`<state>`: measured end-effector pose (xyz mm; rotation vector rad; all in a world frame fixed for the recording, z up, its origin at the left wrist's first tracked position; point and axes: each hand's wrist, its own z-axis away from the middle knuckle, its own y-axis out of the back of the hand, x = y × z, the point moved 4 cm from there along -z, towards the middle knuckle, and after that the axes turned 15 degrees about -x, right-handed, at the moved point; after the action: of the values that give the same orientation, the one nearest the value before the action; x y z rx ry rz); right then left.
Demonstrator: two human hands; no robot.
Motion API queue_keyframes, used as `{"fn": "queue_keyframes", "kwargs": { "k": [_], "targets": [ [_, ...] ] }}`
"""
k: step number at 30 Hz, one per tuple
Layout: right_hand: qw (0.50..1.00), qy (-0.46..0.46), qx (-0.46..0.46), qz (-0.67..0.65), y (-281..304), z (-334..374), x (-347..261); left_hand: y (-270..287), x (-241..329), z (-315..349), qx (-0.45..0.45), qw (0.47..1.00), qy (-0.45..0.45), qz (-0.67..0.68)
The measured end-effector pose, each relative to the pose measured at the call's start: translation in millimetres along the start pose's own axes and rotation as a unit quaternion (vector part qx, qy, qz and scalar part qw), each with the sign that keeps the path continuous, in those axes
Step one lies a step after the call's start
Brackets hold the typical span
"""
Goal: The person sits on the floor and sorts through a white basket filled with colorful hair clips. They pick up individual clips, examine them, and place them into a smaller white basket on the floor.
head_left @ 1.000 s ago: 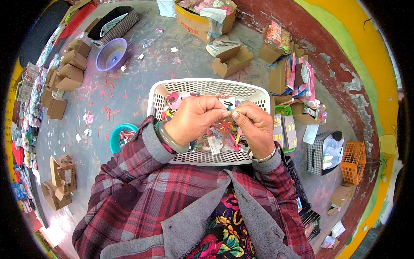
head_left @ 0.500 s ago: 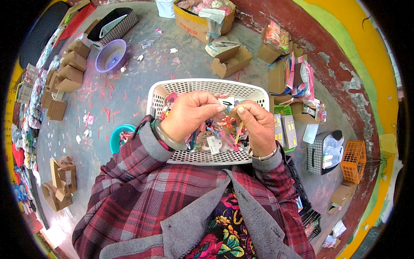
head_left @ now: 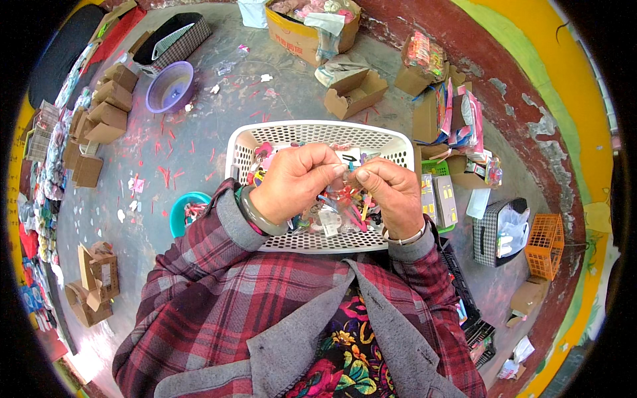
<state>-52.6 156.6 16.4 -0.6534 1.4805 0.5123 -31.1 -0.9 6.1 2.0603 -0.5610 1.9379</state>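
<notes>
A white perforated plastic basket (head_left: 318, 127) is in front of my body, with a jumble of small colourful pieces and clear packets in it. Above its middle, my left hand (head_left: 298, 179) is pinched closed, thumb against bent fingers. My right hand (head_left: 395, 196) pinches too, its thumb tip close beside the left one. What the fingertips hold is too small to name; a bit of blue shows between them, with something see-through beneath. Just behind the fingertips lies a white card (head_left: 350, 156) with a dark mark. A white tag (head_left: 328, 222) rests among the pieces below.
A teal basin (head_left: 179, 215) stands left of the basket, and a purple basin (head_left: 170, 86) farther off. Cardboard boxes (head_left: 355, 93) are beyond and to the right. A black crate (head_left: 476, 325) sits by my right elbow, an orange crate (head_left: 544, 245) farther right. Red scraps litter the floor.
My right hand has shifted slightly left, bringing its fingertips nearer to the left ones. The left hand has hardly moved; the basket stays in place.
</notes>
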Motion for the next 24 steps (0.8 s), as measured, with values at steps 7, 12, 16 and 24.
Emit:
{"fn": "queue_keyframes", "kwargs": {
  "k": [7, 12, 16, 24],
  "targets": [
    [0.996, 0.034, 0.005, 0.083, 7, 2, -2, -1, 6, 2, 0.007, 1.000, 0.003, 0.023],
    [0.998, 0.022, -0.003, 0.059, 13, 8, -6, -4, 9, -1, -0.003, 0.999, 0.039, 0.036],
    [0.996, 0.040, 0.057, 0.047, 36, 26, -16, 8, 2, 2, 0.052, 0.997, 0.052, 0.018],
    [0.919, 0.098, 0.382, 0.016, 149, 117, -4, 13, 9, 0, 0.125, 0.992, 0.005, -0.024]
  ]
}}
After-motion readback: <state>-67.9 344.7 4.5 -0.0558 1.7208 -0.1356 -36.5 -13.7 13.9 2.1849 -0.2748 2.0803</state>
